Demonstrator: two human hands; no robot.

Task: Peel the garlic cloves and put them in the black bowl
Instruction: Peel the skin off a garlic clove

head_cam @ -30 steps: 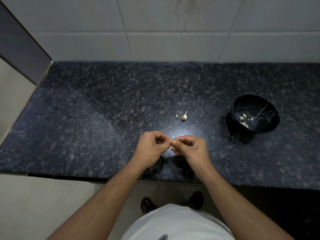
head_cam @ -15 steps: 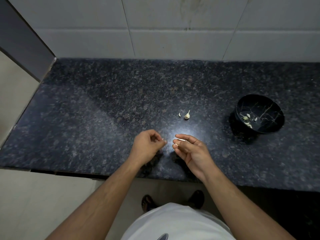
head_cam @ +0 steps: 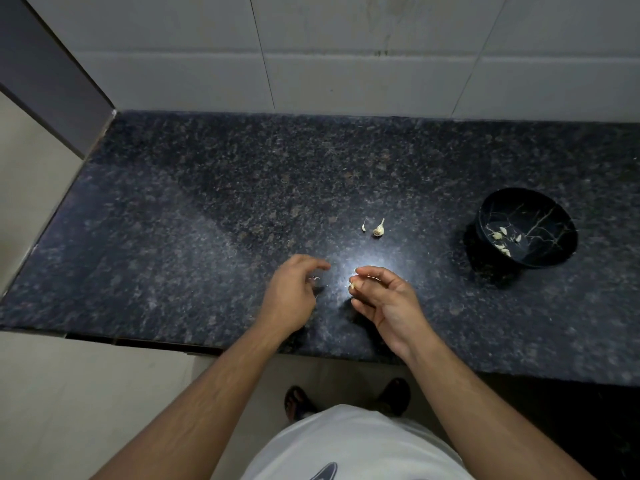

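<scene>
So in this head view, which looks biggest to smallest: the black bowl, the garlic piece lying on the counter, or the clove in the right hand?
1. black bowl
2. garlic piece
3. clove, partly hidden; unsure against 2.

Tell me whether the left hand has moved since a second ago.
Yes. The left hand has drawn away to the left from the right hand, which pinches the garlic clove; judged against the counter's bright glare spot.

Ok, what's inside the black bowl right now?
The black bowl holds a handful of pale peeled garlic cloves, scattered low on its inner wall and bottom. Pale veins mark the inside. Its near rim hides part of the bottom.
</scene>
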